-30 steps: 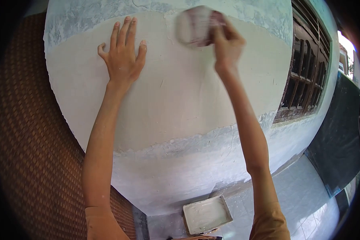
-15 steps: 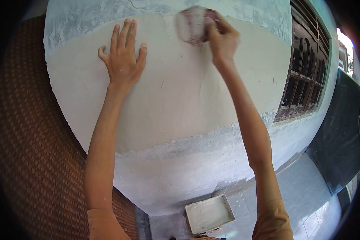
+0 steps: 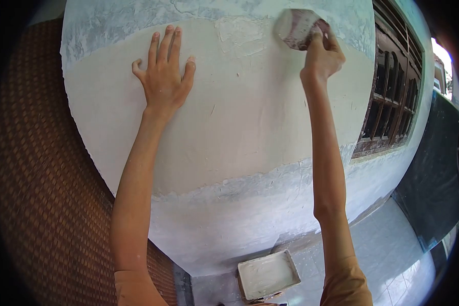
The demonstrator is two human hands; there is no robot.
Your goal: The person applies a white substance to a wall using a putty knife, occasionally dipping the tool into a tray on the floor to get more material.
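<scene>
1. Your right hand (image 3: 321,58) is at the upper right of the frame, arm stretched up, fingers clenched on the lower right edge of the pad (image 3: 297,28).
2. The pad is pressed flat against the wall (image 3: 239,132), up and to the left of that hand. It sits on the line where the smooth cream coat (image 3: 250,102) meets the rough grey band (image 3: 137,20) above it.
3. The pad looks roughly oval, with its longer side running across the frame. Its face is smeared white, and you cannot tell its material.
4. Your left hand (image 3: 164,76) is at the upper left, released and holding nothing. Palm and spread fingers lie flat on the cream coat, fingertips just below the grey band.
5. The pad is well apart from the left hand, to its right and slightly higher. Only the right hand touches it.
6. A tray (image 3: 268,275) lies on the floor (image 3: 387,255) at the bottom centre, far below both hands. The window (image 3: 387,102) is right of the right arm.
</scene>
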